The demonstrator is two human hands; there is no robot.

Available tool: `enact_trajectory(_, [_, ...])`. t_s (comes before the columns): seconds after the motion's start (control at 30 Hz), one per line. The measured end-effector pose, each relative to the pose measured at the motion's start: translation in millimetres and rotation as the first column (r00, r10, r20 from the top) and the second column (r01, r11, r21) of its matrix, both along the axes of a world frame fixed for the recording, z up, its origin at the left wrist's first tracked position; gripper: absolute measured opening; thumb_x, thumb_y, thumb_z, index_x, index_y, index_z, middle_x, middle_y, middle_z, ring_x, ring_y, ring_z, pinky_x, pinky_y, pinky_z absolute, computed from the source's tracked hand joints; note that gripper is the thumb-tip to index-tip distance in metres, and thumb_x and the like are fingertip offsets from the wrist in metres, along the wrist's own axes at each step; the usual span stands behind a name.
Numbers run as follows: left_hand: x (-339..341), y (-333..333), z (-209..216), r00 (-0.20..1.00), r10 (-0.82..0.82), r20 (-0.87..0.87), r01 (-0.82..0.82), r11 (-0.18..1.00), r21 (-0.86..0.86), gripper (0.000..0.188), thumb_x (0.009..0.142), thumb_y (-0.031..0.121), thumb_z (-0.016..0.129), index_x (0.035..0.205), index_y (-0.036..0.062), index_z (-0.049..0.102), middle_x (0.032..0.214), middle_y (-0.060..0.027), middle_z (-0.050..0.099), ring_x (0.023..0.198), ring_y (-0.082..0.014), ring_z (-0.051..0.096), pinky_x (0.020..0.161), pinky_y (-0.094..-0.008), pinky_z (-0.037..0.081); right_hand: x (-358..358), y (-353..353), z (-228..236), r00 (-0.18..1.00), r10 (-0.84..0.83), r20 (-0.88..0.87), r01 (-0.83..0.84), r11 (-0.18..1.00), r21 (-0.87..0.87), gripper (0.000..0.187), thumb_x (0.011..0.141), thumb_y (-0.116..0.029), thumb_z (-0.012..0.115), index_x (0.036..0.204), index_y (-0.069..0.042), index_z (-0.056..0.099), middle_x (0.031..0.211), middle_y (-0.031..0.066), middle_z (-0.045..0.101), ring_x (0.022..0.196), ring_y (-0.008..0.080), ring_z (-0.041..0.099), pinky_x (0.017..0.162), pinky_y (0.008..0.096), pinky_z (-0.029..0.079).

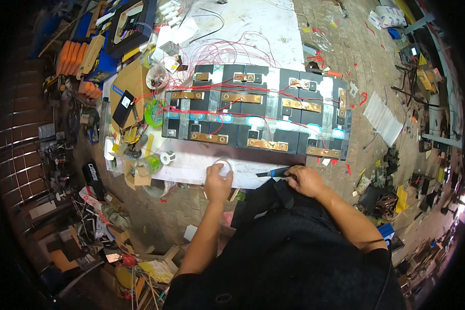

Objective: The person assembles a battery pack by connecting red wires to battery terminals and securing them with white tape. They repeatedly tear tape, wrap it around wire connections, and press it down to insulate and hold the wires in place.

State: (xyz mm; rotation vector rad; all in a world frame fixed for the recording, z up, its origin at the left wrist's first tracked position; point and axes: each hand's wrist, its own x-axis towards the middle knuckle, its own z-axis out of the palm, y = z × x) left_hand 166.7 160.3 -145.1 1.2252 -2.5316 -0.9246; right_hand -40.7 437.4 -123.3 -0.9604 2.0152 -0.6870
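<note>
Even, fairly bright light, slight glare on the white board (253,20), heavy fisheye bending, dark vignetted corners.

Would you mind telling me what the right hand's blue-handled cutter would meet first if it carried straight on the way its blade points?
The right hand points the blue-handled cutter leftward along the white board. It would probably first reach the roll of clear tape under the left hand, though depth is unclear.

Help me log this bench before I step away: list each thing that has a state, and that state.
left hand: closed on a clear tape roll
right hand: gripping a blue-handled knife, blade pointing left
battery pack: lying flat, top uncovered, copper bars fitted, red wires strung across
green tape roll: lying beside the pack's left end
</note>
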Motion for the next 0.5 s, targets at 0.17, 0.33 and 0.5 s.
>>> enact_trajectory(0.17, [35,7,-61,0.971,-0.023,0.237,0.026,1.0,-0.011,0.031,0.089,0.012,0.082,0.115,0.0026,0.069,0.099,-0.0109,0.071,0.093,-0.031,0.071,0.084,-0.0425,0.057,-15,-19,33,0.989,0.007,0.145,-0.007,1.0,0.002,0.028,0.096,-0.026,0.074,0.118,-0.008,0.078,0.108,0.0166,0.078,0.099,0.0387,0.076,0.087,0.0484,0.06])
enact_trajectory(0.33, [29,4,-21,0.977,0.151,-0.15,-0.027,0.788,0.615,0.015,0.097,0.002,0.073,0.11,0.0022,0.066,0.089,0.0008,0.067,0.078,-0.0087,0.062,0.071,-0.0268,0.05,-15,-41,71,0.96,0.095,0.265,-0.038,0.976,-0.215,0.025,0.097,-0.021,0.077,0.117,-0.006,0.078,0.103,0.0175,0.077,0.092,0.0336,0.076,0.084,0.0432,0.06])
enact_trajectory(0.5, [-18,39,119,0.94,0.273,-0.205,0.055,0.471,0.88,0.016,0.099,-0.006,0.066,0.111,0.0039,0.063,0.093,0.0024,0.066,0.078,-0.0021,0.057,0.07,-0.02,0.045,-18,-65,128,0.943,0.038,0.33,0.079,0.939,-0.334,0.032,0.096,-0.014,0.078,0.126,-0.004,0.073,0.112,0.0151,0.072,0.095,0.0312,0.075,0.084,0.0404,0.06])
